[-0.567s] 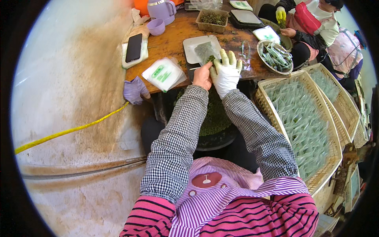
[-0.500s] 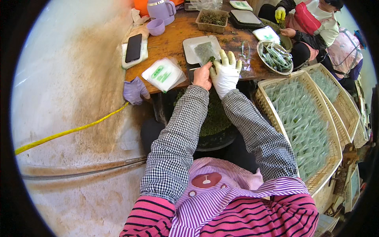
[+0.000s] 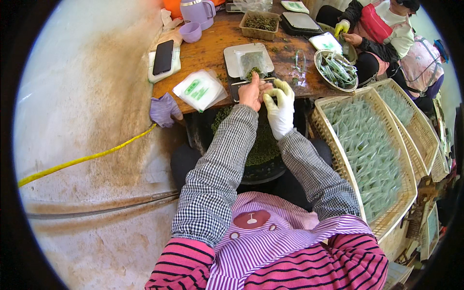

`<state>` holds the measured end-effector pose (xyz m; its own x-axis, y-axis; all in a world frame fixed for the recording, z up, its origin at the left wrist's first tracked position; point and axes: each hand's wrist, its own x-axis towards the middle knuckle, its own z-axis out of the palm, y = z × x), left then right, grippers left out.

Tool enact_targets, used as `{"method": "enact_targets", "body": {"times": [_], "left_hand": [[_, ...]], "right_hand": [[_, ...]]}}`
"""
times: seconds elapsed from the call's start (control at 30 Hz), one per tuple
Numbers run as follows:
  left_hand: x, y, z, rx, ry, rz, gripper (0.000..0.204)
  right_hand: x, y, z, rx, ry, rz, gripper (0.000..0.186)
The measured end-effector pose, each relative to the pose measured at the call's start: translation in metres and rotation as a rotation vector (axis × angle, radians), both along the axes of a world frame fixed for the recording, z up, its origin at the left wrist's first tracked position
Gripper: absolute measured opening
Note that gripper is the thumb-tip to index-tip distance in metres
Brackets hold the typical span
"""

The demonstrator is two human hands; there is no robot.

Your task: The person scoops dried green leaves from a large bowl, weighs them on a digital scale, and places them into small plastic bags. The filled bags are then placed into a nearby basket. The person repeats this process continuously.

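Note:
A clear plastic bag point(image 3: 253, 61) with green leafy bits lies on a white-topped scale point(image 3: 237, 70), its mouth toward me. My bare left hand point(image 3: 251, 93) is at the scale's near edge, palm turned up, thumb beside the bag's mouth and fingers stretched to the right. Close beside those fingers, my right hand point(image 3: 281, 110) wears a white glove with yellowish fingertips. Its fingers curl toward the thumb in a pinch; whatever is between them is too small to make out. Below both hands sits a dark tub of green leafy bits point(image 3: 263, 150).
Flat bags point(image 3: 197, 91) and a phone point(image 3: 163, 57) lie left on the wooden table point(image 3: 212, 41). A tan tray of leaves point(image 3: 261, 23) is farther back. At right are a bowl of filled bags point(image 3: 336, 70), a crate of filled bags point(image 3: 365, 150) and a co-worker point(image 3: 382, 34).
My right hand has drawn back toward me from the bag, and its spread fingers have curled. My left hand has turned palm up. The bag rests lower on the scale.

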<state>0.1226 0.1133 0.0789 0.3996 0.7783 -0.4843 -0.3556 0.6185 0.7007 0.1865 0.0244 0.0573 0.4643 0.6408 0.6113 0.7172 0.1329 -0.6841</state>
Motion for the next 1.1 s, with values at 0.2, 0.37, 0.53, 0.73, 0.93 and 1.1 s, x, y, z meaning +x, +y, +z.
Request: {"method": "enact_targets", "body": {"times": [0.2, 0.37, 0.53, 0.73, 0.93, 1.1], "left_hand": [[-0.036, -0.053, -0.032, 0.004, -0.045, -0.12, 0.052], [-0.059, -0.082, -0.04, 0.012, 0.003, -0.114, 0.033], [-0.08, -0.096, -0.058, 0.008, -0.018, -0.129, 0.035], [-0.11, -0.111, -0.068, -0.025, -0.049, -0.148, 0.039], [-0.126, -0.109, -0.079, -0.087, -0.229, -0.069, 0.038], [-0.119, -0.107, -0.074, -0.101, -0.376, 0.067, 0.036]], "right_hand": [[-0.006, -0.043, -0.005, -0.15, -0.011, 0.158, 0.031], [0.04, 0.0, 0.035, -0.056, 0.007, 0.003, 0.038], [0.087, 0.117, 0.07, -0.275, -0.181, 0.123, 0.033], [0.095, 0.212, 0.062, -0.716, -0.375, 0.17, 0.038], [0.12, 0.208, 0.044, -0.655, -0.254, -0.056, 0.028], [0.098, 0.079, 0.067, -0.334, 0.199, 0.139, 0.021]]}}
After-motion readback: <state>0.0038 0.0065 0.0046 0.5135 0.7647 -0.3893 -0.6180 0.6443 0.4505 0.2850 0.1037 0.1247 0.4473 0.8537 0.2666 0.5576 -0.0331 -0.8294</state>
